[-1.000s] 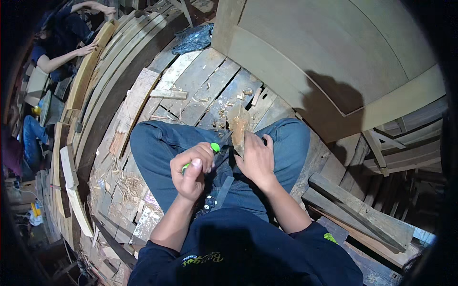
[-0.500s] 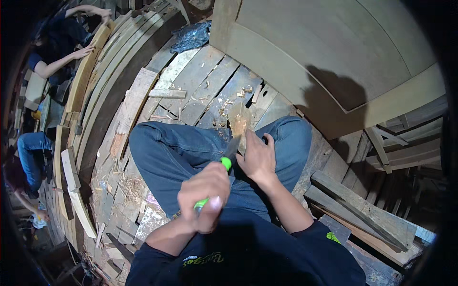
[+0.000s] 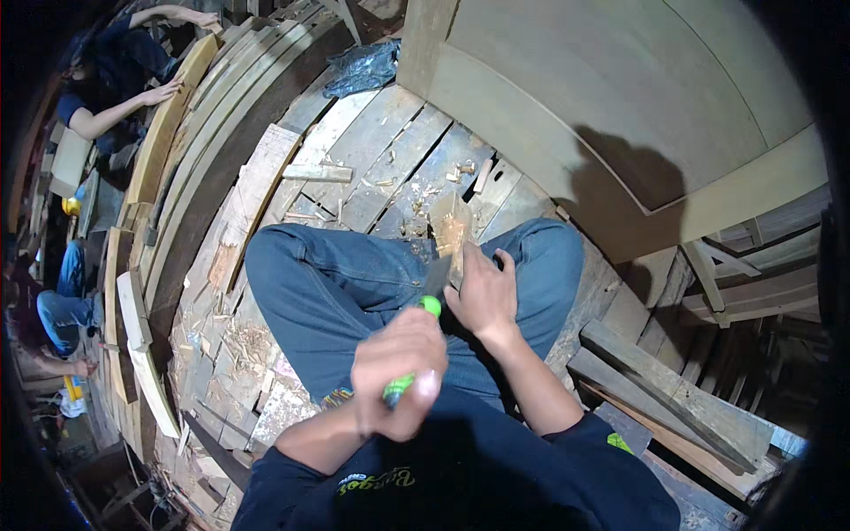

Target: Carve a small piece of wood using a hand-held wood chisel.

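Observation:
My left hand (image 3: 398,367) is closed around the green handle of a bladed tool (image 3: 435,285), whose exact kind I cannot tell. Its short grey blade points away from me and lies against the near left side of a pale piece of wood (image 3: 450,226). That wood stands out between my crossed legs, with a rough, freshly cut face. My right hand (image 3: 487,296) holds its right side near the blade, fingers reaching along it. The wood's near end is hidden by my hand and the tool.
Stacked curved beams (image 3: 230,115) run along the left, where another person's hand (image 3: 161,92) rests on a plank. Wood shavings (image 3: 243,350) litter the floorboards. A large wooden panel (image 3: 567,88) stands ahead right. Boards (image 3: 673,389) lie at my right; a dark plastic bag (image 3: 363,69) sits ahead.
My left hand with the tool has shifted slightly right and nearer the wood. The right hand keeps its place on the wood. The whole view has moved a little.

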Demonstrator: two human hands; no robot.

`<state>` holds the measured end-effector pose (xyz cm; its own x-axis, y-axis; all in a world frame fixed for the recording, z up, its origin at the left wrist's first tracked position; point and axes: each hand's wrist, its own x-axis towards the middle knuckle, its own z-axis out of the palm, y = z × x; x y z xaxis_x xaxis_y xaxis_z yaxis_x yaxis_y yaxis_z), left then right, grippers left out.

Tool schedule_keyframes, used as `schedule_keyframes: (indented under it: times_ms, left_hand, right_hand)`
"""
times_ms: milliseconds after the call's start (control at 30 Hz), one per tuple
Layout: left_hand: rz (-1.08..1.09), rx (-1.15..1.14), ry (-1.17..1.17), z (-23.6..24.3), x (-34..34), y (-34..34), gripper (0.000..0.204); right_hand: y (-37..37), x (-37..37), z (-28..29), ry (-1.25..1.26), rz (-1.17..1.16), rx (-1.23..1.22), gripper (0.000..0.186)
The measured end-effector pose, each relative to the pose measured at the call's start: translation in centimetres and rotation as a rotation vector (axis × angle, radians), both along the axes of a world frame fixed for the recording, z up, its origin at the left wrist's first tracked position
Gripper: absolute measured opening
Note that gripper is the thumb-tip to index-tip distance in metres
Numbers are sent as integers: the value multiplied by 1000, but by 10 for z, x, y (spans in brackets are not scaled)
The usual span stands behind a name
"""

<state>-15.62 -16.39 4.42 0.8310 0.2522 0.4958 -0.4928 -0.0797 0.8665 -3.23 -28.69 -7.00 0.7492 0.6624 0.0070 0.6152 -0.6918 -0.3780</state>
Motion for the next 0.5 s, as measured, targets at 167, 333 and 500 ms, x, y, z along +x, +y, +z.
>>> schedule_keyframes:
  times_ms: [167,333,500]
  left_hand:
    - [99,39,-21,-30,12,-6,24]
    - [-45,34,-1,4,-3,-10,22]
    - [193,73,62,-53,37,-5,22]
  right_hand:
    - [3,-1,8,41,6,-8,74]
    - [3,5,1,-39,28,-12,61]
    - [3,2,12,34,26,-21,62]
